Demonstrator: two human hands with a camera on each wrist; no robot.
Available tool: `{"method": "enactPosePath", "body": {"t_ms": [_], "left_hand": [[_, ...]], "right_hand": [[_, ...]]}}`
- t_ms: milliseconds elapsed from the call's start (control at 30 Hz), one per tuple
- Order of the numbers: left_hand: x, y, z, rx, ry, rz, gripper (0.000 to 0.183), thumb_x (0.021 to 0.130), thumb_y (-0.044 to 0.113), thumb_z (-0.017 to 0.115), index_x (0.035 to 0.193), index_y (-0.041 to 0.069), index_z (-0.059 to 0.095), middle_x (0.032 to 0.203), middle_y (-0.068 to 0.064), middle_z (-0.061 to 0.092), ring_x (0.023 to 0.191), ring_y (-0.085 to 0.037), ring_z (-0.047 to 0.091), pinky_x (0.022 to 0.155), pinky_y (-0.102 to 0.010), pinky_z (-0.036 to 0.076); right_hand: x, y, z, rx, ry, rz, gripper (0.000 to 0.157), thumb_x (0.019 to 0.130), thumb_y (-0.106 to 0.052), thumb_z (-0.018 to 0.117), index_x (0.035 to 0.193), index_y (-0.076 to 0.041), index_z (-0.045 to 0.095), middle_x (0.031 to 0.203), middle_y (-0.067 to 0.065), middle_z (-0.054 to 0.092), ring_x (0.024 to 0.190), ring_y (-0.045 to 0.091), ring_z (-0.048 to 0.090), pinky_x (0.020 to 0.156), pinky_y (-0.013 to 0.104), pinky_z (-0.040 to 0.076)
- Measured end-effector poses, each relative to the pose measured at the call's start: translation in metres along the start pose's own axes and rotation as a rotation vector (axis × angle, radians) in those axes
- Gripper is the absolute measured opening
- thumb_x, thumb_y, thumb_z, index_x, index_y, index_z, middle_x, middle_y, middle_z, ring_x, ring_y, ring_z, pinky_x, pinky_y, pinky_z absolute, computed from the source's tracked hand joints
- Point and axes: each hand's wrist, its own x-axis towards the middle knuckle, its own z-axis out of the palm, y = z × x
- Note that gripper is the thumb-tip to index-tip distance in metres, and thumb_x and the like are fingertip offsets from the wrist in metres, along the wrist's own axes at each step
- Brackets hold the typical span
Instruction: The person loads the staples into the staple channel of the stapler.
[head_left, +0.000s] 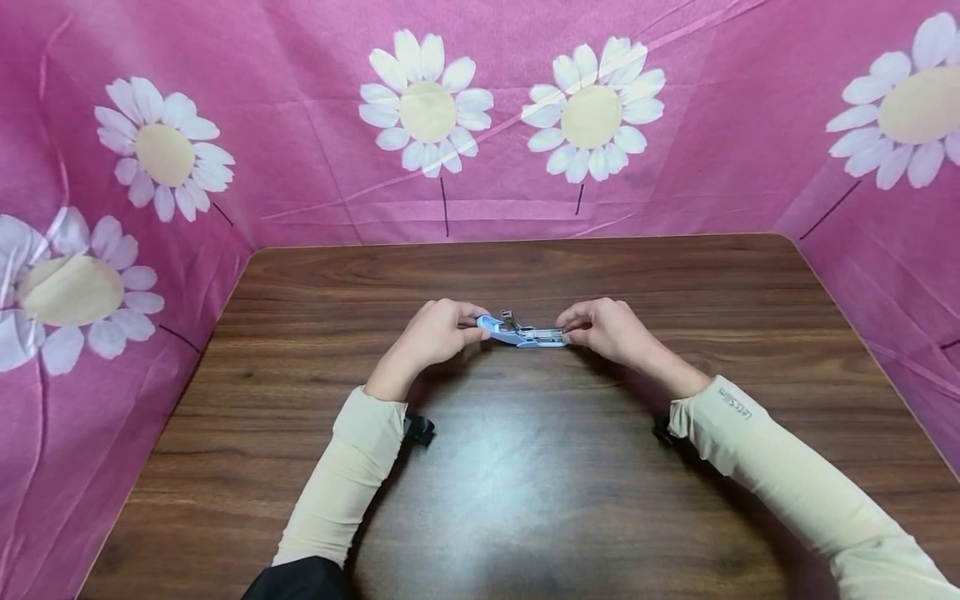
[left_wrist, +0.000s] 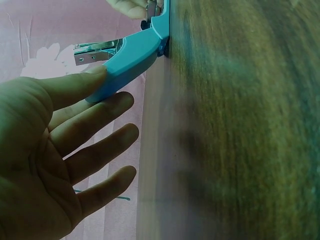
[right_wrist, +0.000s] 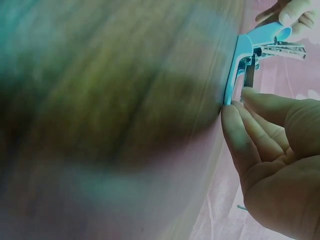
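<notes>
A light-blue stapler [head_left: 517, 338] lies opened out at the middle of the table, its metal parts facing up. My left hand [head_left: 438, 332] pinches the rounded blue end between thumb and fingers; in the left wrist view the other fingers spread away from the blue cover [left_wrist: 132, 55]. At the opposite end, my right hand [head_left: 613, 332] pinches the tip by the metal magazine. In the right wrist view that thumb and forefinger meet at the thin end of the stapler [right_wrist: 230, 80]. A short metal piece [head_left: 509, 320] sticks up near its middle.
The brown wooden table [head_left: 495, 483] stretches round both arms. Pink cloth [head_left: 300, 167] printed with white daisies rises along its back and sides. A black wrist device [head_left: 420, 430] shows at the left cuff, and another dark one [head_left: 662, 431] at the right cuff.
</notes>
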Motion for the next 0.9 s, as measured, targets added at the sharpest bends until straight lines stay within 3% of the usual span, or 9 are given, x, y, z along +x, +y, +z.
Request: {"method": "enactPosePath", "body": {"t_ms": [333, 500, 900], "left_hand": [[-0.0003, -0.002, -0.0003, 0.017, 0.019, 0.011, 0.03, 0.094, 0.034, 0.073, 0.123, 0.026, 0.075, 0.104, 0.007, 0.079, 0.09, -0.011, 0.064, 0.086, -0.033, 0.05], [-0.0014, -0.0015, 0.0017, 0.014, 0.012, 0.001, 0.034, 0.094, 0.034, 0.073, 0.126, 0.024, 0.073, 0.106, 0.007, 0.079, 0.094, -0.01, 0.065, 0.09, -0.036, 0.05], [-0.0022, 0.0021, 0.0008, 0.037, 0.027, -0.013, 0.033, 0.092, 0.03, 0.075, 0.125, 0.025, 0.074, 0.108, 0.007, 0.079, 0.091, -0.012, 0.063, 0.09, -0.035, 0.049]], "right_hand": [[0.0011, -0.0009, 0.0017, 0.0, 0.015, 0.025, 0.015, 0.086, -0.01, 0.078, 0.1, -0.014, 0.079, 0.093, 0.001, 0.08, 0.088, 0.015, 0.071, 0.084, 0.038, 0.053], [0.0, 0.0009, 0.0025, 0.016, 0.014, 0.057, 0.015, 0.085, -0.011, 0.078, 0.1, -0.015, 0.08, 0.093, 0.001, 0.08, 0.087, 0.014, 0.069, 0.083, 0.036, 0.05], [0.0004, 0.0008, 0.0043, -0.012, 0.05, 0.07, 0.015, 0.084, -0.016, 0.08, 0.099, -0.017, 0.081, 0.093, 0.0, 0.08, 0.096, 0.021, 0.072, 0.091, 0.045, 0.052]]}}
